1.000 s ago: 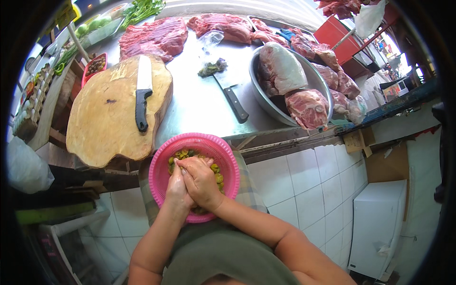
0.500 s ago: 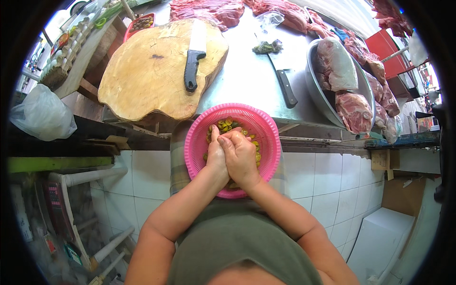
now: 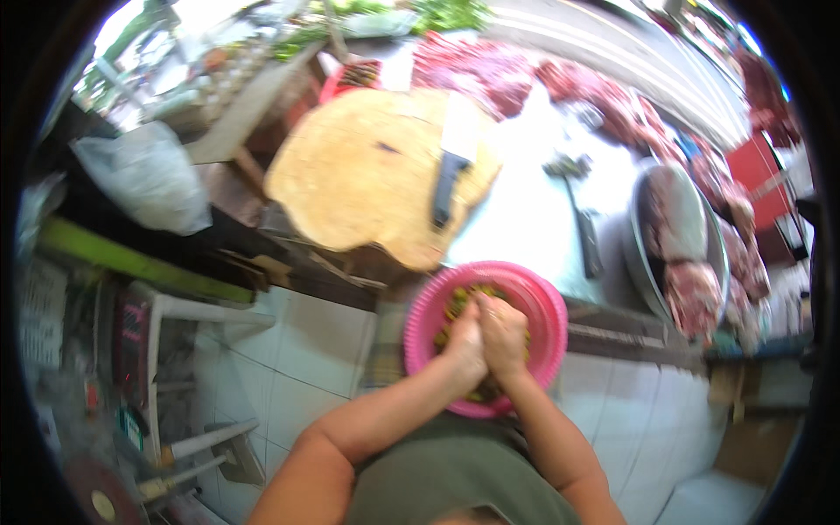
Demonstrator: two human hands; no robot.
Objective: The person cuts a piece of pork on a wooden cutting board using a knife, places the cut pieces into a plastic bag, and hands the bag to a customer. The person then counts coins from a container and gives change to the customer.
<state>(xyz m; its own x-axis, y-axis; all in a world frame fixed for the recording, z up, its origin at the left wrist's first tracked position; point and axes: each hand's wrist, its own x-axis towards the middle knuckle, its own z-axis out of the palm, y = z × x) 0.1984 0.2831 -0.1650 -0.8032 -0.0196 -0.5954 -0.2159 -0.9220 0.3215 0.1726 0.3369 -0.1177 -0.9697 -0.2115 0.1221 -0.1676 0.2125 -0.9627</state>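
Note:
On my lap stands a round pink plastic basket (image 3: 415,339) with a ridged rim. Small yellow-green pieces (image 3: 457,304) lie in it; blur hides their exact kind. Inside the rim, my left hand (image 3: 465,352) and my right hand (image 3: 505,339) are pressed together over the pieces, fingers closed. Whatever is between the palms is hidden.
Beyond the basket, a thick wooden chopping block (image 3: 350,179) bears a black-handled knife (image 3: 447,188). Another knife (image 3: 588,241) lies on the metal table (image 3: 525,219). To the right, a metal basin (image 3: 637,232) holds meat (image 3: 691,293). A filled plastic bag (image 3: 149,179) is at left.
My view has turned and shifted, so the whole scene sits further right and lower, with motion blur. My hands stay pressed together in the basket.

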